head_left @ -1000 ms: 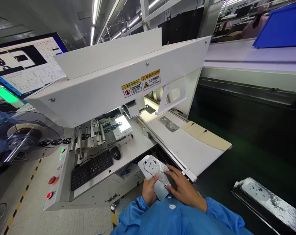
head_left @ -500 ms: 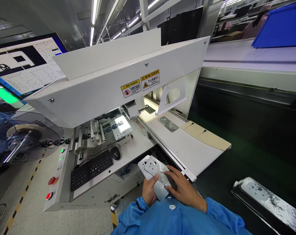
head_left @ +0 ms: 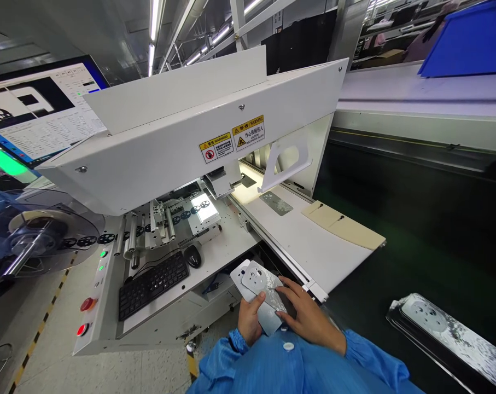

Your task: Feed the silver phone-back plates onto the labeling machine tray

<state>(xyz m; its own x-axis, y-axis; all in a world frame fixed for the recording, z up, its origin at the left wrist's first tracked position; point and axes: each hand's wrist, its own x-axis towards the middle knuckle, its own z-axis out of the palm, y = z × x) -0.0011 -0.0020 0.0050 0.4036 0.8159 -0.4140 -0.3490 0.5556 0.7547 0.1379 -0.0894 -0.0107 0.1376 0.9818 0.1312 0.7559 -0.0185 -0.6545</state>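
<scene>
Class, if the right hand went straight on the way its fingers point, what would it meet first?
Likely the upper thin, silver-grey, rounded rectangular panel, which its fingers seem to touch; depth is unclear.

On the machine cover (head_left: 149,175), left label (head_left: 216,148) with “WARNING”, right label (head_left: 248,133) with “WARNING” and “CAUTION MECHANICAL INJURY”.

Silvery grey, mottled, on the upper held sheet (head_left: 268,283) — bright blue on the sleeves (head_left: 374,357), black on the keyboard (head_left: 153,285), yellow-and-white on the warning labels (head_left: 248,133).
</scene>
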